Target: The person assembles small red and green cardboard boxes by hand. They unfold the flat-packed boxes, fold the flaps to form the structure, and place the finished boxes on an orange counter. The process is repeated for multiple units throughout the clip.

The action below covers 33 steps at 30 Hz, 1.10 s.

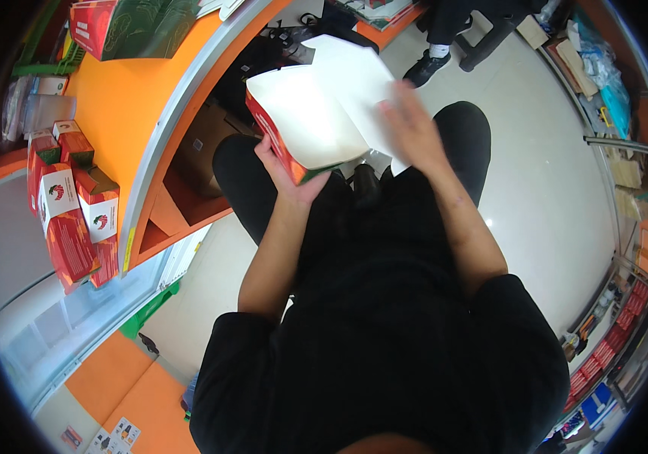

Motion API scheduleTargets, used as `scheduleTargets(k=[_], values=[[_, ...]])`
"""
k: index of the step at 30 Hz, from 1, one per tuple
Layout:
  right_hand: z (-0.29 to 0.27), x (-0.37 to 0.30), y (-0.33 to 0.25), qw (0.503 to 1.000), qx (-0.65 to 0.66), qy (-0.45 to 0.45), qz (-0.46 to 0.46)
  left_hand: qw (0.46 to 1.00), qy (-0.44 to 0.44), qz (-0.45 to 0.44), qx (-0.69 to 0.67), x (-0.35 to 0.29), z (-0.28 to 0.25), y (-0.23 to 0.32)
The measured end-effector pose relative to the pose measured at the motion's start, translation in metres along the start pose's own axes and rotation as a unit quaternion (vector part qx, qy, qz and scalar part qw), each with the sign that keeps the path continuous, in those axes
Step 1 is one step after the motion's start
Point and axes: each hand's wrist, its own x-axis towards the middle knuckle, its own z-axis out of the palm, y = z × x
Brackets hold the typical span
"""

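Observation:
Above my lap, a food carton [305, 113] is held with its white inside facing up and its outer walls red and green. Under its near left corner my left hand [294, 178] grips it, the thumb along the red side wall. The carton's white lid flap [358, 79] is folded out toward the right. At that flap's right edge is my right hand [412, 129], its fingers stretched out and blurred by motion. Whether those fingers touch the flap I cannot tell.
On the left, an orange counter [138, 98] bears a large red and green carton [135, 30]. Several small red-and-white boxes [74, 204] are stacked beside it. Another person's shoe [426, 69] rests on the floor ahead. Loaded shelves [627, 181] line the right side.

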Motion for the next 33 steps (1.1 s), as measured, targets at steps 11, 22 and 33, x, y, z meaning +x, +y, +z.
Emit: scheduleTargets(k=[11,22,33], values=[[-0.019,-0.04,-0.013,0.871,0.433,-0.233,-0.011,0.995,-0.048,-0.076,-0.052,0.033,-0.02,-0.017],[-0.018,-0.013,-0.032,0.914,0.101,-0.323,-0.223,0.997,-0.017,-0.064,-0.027,0.018,-0.009,-0.006],[0.014,-0.021,-0.033,0.979,0.09,-0.004,-0.183,0.996,-0.025,-0.067,-0.052,0.006,0.013,-0.017]])
